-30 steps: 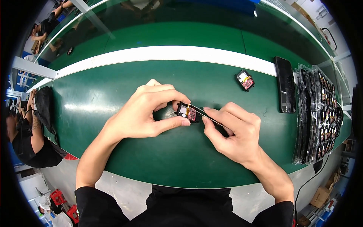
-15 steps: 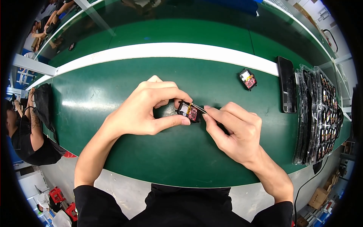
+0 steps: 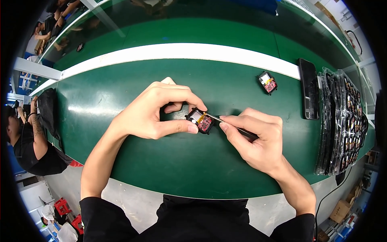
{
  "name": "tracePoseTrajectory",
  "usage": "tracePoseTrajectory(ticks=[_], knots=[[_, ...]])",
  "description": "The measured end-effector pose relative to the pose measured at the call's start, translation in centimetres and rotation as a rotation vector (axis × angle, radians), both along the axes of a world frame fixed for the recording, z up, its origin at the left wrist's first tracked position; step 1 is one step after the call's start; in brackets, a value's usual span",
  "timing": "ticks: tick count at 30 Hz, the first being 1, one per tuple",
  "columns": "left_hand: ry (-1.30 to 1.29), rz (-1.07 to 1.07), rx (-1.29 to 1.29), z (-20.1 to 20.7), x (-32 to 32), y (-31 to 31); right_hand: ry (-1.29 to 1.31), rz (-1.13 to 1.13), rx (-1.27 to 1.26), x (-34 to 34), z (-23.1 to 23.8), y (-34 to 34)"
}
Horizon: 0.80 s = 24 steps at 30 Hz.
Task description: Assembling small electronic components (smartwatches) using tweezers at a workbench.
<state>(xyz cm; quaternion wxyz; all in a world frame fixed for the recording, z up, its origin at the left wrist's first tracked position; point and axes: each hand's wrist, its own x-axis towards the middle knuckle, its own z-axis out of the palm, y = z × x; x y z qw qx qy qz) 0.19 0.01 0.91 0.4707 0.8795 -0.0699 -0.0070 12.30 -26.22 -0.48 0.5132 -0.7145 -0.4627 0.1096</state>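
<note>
Near the middle of the green table, my left hand (image 3: 151,115) pinches a small black watch case (image 3: 207,128) between thumb and index finger. The case is open, showing a red circuit board, a pale silvery block and a yellow flex strip. My right hand (image 3: 260,139) grips a pair of tweezers (image 3: 247,134) with a dark handle and bright metal prongs. Their tips reach the upper edge of the case, close to the yellow strip and my left index fingertip. Whether the tips pinch anything is too small to tell.
A similar opened watch case (image 3: 267,83) lies at the back right. Beyond it stand a black phone-like slab (image 3: 308,89) and stacked clear trays (image 3: 344,125) filled with like parts. A white beam (image 3: 177,51) crosses behind. A person (image 3: 34,137) sits at left beside a black bag (image 3: 47,113).
The tweezers' dark handle now shows below my right fingers, and their angle has changed. The watch case has turned slightly in my left fingers. Both hands stay close to it.
</note>
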Motion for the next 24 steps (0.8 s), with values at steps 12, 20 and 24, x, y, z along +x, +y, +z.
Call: tracePoseTrajectory(ticks=[12,20,24], knots=[[-0.083,-0.017,0.034,-0.22,0.02,-0.02,0.0,0.028,-0.049,0.16,0.1,-0.01],[-0.053,-0.023,0.101,0.2,0.02,-0.39,-0.011,0.047,-0.043,0.16,0.14,0.07],[-0.147,-0.052,0.11,-0.37,-0.02,-0.39,-0.017,0.06,-0.03,0.08,-0.04,0.09]])
